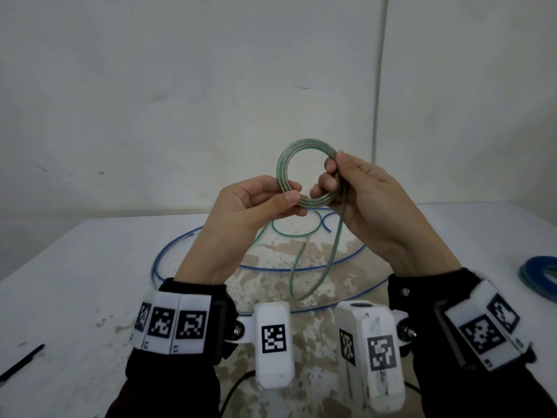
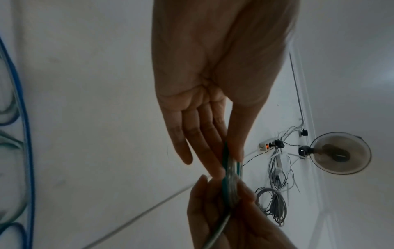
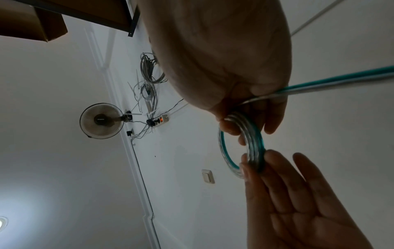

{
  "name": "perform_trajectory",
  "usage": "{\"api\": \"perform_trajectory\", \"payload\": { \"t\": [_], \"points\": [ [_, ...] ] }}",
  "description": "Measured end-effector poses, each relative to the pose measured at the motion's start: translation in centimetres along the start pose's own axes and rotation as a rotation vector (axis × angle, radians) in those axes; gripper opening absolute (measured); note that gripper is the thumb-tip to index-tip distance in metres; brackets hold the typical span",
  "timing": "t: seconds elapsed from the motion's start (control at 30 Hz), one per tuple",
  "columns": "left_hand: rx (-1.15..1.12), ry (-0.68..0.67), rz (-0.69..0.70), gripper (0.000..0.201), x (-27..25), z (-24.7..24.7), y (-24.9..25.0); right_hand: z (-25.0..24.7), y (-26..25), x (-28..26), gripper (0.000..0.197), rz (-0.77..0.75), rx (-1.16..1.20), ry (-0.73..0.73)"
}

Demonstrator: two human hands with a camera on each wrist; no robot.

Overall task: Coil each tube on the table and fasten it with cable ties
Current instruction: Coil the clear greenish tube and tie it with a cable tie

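A clear tube with a green stripe is wound into a small coil (image 1: 286,158) held upright above the table. My left hand (image 1: 286,200) pinches the coil's lower left between thumb and fingers. My right hand (image 1: 327,179) grips its right side, fingers curled through the ring. In the right wrist view the coil (image 3: 253,148) sits between both hands; in the left wrist view the coil (image 2: 231,175) shows edge-on. The tube's loose tail (image 1: 334,245) hangs from my right hand down to the table. A long blue-striped tube (image 1: 168,251) lies in wide loops below.
A finished blue coil (image 1: 539,274) rests at the right edge of the white table (image 1: 75,282). A black cable tie (image 1: 21,363) lies at the left near the front edge. The wall stands close behind the table.
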State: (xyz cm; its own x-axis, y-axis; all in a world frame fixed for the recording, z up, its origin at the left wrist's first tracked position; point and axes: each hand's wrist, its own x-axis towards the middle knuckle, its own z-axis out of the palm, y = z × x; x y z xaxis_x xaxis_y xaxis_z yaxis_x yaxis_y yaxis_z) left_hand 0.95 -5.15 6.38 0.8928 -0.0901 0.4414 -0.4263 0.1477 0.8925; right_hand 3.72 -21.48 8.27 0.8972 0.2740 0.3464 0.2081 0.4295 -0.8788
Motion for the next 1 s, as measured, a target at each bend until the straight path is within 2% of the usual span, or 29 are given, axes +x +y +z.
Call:
{"api": "perform_trajectory", "payload": {
  "t": [0.1, 0.13, 0.23, 0.4, 0.5, 0.6, 0.67, 0.77, 0.87, 1.0],
  "points": [
    [0.044, -0.07, -0.068, 0.007, -0.1, -0.1, 0.1, 0.0, 0.2, 0.0, 0.033, 0.05, -0.018, -0.028],
    [0.059, -0.089, -0.09, 0.009, -0.1, 0.0, 0.1, 0.1, 0.5, 0.1, 0.033, 0.061, -0.059, -0.049],
    [-0.012, -0.069, -0.172, 0.029, 0.0, 0.5, 0.6, 0.2, 1.2, 0.0, 0.033, 0.073, -0.289, -0.141],
    [0.018, -0.144, -0.381, 0.041, -0.2, -0.1, 1.2, 0.3, 0.8, -0.8, 0.034, 0.085, -0.567, -0.241],
    [0.066, -0.122, -0.285, 0.037, -0.2, -0.3, 0.9, 0.8, 1.1, -0.9, 0.034, 0.114, -0.496, -0.253],
    [0.005, 0.024, -0.164, 0.037, 0.0, -0.3, 0.7, 0.9, 1.3, -0.7, 0.032, 0.172, -0.328, -0.259],
    [-0.048, 0.086, -0.125, 0.038, 0.2, -0.4, 0.8, 0.7, 1.3, -0.5, 0.029, 0.176, -0.302, -0.281],
    [-0.055, 0.014, -0.189, 0.039, 0.2, -0.2, 1.1, 0.4, 1.2, -0.5, 0.027, 0.153, -0.324, -0.296],
    [0.043, -0.093, -0.293, 0.039, -0.1, -0.3, 1.3, 0.4, 1.4, -0.7, 0.027, 0.167, -0.387, -0.317],
    [0.145, -0.143, -0.296, 0.034, -0.4, -0.8, 1.0, 0.3, 1.3, -0.7, 0.028, 0.198, -0.475, -0.336]
  ]
}}
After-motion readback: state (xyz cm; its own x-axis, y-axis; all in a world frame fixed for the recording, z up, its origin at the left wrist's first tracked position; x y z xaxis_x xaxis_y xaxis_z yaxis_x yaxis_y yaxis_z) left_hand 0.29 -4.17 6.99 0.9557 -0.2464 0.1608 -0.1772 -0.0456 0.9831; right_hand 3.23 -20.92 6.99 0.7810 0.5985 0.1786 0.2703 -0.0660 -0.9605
